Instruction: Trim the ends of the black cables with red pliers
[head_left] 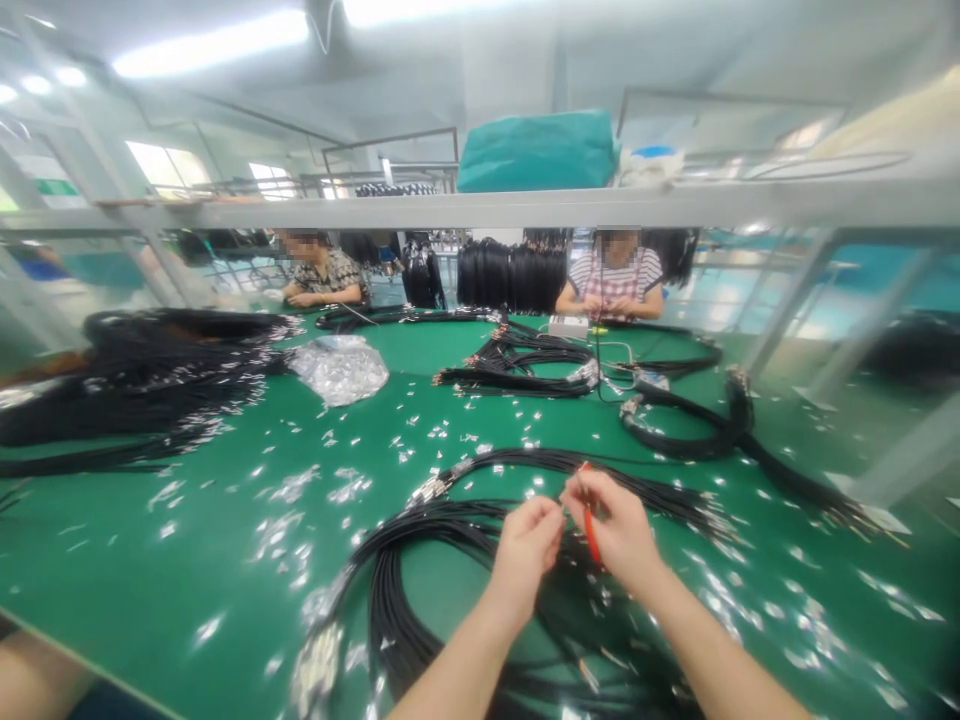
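Observation:
My left hand (529, 545) and my right hand (613, 525) meet above a loop of black cables (420, 560) on the green table (187, 560). The left hand's fingers are pinched together on something too small to make out. A thin red tool (591, 535) runs through my right hand, whose fingertips are also pinched close to the left hand's. Cable ends with metal connectors (431, 490) lie just left of the hands.
Small silver parts (300, 490) are scattered over the table. More black cable bundles (135, 380) lie at left, centre (525, 370) and right (697, 430). A clear bag of parts (341, 368) sits behind. Two people (619, 280) work at the far side under a shelf (480, 208).

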